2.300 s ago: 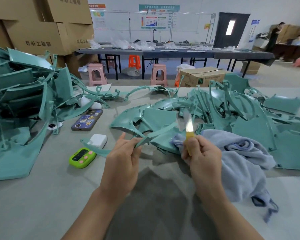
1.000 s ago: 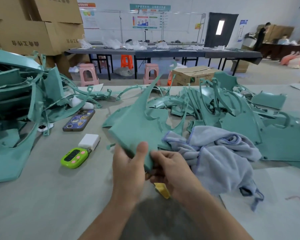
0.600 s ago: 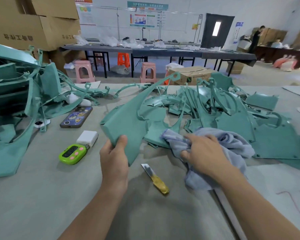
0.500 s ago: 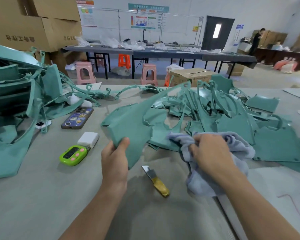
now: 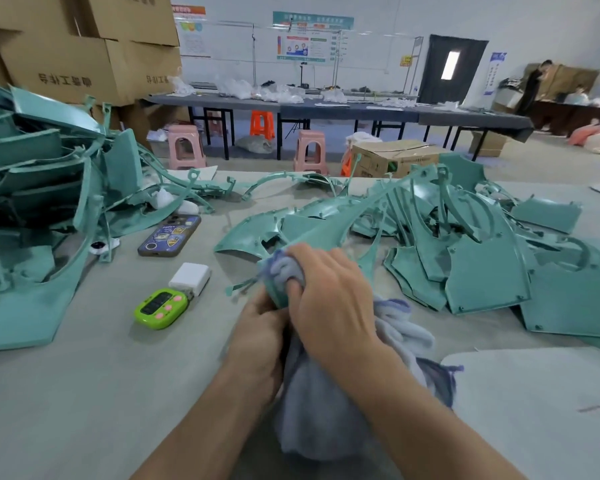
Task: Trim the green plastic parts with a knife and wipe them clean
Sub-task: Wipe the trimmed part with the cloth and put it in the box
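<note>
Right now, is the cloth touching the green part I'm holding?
Touching. The head view shows the right hand pressing the bunched cloth onto the near end of the part, which the left hand grips.

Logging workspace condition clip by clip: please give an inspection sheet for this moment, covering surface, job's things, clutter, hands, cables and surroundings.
Surface: grey table top, heaped with parts at left and right.
Job's things: green part held above the table; grey cloth pressed on it; left pile and right pile of green parts; knife not in view.
Clutter: phone, white charger block, green timer.
Hands: left hand grips the part's near end; right hand, fingers curled round the cloth, presses it on the part.
Cables: nothing seen.
Surroundings: cardboard boxes, long dark table, pink stools, person standing far right.
</note>
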Demonstrator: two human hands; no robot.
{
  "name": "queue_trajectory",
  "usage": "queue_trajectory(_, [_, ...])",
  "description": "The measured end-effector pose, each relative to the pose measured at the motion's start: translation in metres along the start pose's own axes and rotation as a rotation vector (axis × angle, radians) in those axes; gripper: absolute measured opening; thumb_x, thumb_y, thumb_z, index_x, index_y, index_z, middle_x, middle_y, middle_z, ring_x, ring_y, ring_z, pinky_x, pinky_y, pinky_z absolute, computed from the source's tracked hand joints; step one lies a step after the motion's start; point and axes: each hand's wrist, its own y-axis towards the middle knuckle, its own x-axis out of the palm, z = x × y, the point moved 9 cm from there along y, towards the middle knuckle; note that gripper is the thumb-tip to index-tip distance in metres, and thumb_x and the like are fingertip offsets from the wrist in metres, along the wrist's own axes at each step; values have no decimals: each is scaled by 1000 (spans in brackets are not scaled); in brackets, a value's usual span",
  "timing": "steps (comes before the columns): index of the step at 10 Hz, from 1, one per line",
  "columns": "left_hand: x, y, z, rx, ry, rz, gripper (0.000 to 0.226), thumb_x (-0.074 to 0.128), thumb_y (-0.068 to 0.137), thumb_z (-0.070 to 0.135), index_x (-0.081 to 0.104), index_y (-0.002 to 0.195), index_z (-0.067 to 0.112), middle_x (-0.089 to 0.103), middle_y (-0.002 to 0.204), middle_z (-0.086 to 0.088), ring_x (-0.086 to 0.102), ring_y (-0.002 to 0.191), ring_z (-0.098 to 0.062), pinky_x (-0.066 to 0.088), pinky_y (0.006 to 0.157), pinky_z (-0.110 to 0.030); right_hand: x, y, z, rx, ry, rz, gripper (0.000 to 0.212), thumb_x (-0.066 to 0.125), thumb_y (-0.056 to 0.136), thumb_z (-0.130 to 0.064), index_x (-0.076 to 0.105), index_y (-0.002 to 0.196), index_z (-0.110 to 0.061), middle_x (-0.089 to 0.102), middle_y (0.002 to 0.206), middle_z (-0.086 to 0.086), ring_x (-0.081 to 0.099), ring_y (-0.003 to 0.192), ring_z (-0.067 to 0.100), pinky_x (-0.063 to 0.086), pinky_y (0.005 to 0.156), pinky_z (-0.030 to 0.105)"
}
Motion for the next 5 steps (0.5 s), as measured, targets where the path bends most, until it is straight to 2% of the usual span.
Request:
queue_trajectory(1, [-21,9,-8,-33,292,-91,53,43,81,-26,79,94,11,75,91,-24,73,79,-36,61,69,-41,-6,21,29,166,-111,68,6,61,91,-10,59,90,-16,58,76,-2,49,73,24,39,62,39])
queue_trajectory(2, [-19,8,-14,-77,329,-139,50,47,81,-25,77,102,9,74,96,-26,73,81,-39,60,71,-42,-6,24,42,248,-118,65,2,57,95,-18,58,97,-18,56,78,-5,52,74,23,37,63,37])
queue_trajectory(3, [-20,14,-9,-46,192,-126,50,42,80,-27,73,106,2,74,93,-26,74,77,-34,61,65,-36,7,9,16,126,123,-33,7,55,98,-22,60,102,-20,62,84,-2,58,72,24,45,67,40])
queue_trajectory(4, [-18,15,-3,0,189,-141,55,36,80,-30,68,113,0,73,93,-27,73,78,-34,60,62,-34,9,2,-2,-13,51,-72,12,54,99,-18,52,87,-15,57,82,-1,54,69,26,44,65,45])
queue_trajectory(5, [-18,15,2,68,351,-144,53,41,70,-28,73,100,2,71,94,-31,69,81,-37,57,70,-40,1,21,22,62,-160,-55,19,52,98,-21,37,88,-22,44,73,-7,48,62,27,35,56,38])
